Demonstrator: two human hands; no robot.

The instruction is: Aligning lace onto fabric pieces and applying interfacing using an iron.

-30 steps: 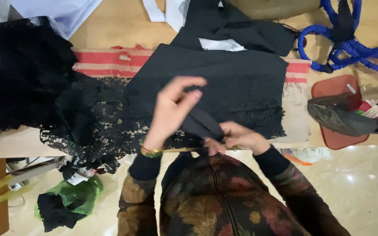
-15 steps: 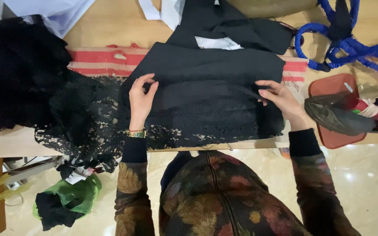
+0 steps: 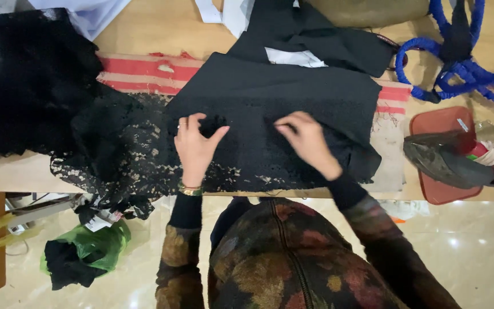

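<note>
Head view, both hands (image 3: 247, 146) flat on black fabric (image 3: 293, 97), weave indistinct

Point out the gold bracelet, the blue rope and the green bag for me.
gold bracelet (image 3: 190, 190), head view, on the band at the left wrist.
blue rope (image 3: 430, 48), head view, on a loop of the coil.
green bag (image 3: 99, 247), head view, on its crumpled upper side.

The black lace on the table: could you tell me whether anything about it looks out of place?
Yes. The black lace spills over the table edge at the left and hangs down unsupported, while both hands, left hand and right hand, press the black cloth flat.
</note>
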